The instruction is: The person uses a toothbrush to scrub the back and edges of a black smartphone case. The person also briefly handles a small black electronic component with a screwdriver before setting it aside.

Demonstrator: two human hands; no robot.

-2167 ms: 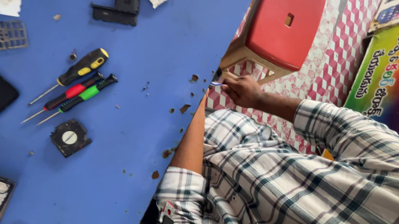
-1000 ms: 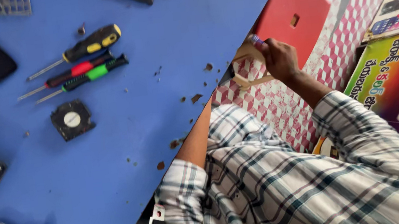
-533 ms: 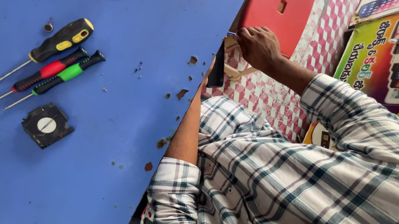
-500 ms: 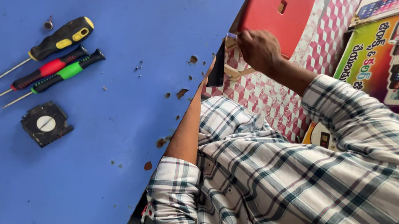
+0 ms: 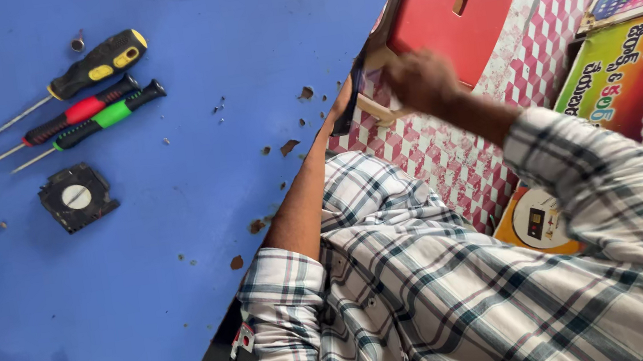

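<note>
Head view: dark phone (image 5: 348,106) (edge-on) just beside right hand (image 5: 422,80)

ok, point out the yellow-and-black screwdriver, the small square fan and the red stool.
yellow-and-black screwdriver (image 5: 95,64): head view, middle of the handle.
small square fan (image 5: 78,197): head view, on its round white hub.
red stool (image 5: 442,28): head view, on the red seat.

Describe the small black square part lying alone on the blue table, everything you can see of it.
The small black square part lies flat on the blue table, slightly rotated. It looks like dark plastic or metal with notched, uneven edges and a round silvery disc at its centre crossed by a slot. It sits just below the three screwdrivers, apart from them. Nothing touches it but the table; neither hand is near it.
</note>
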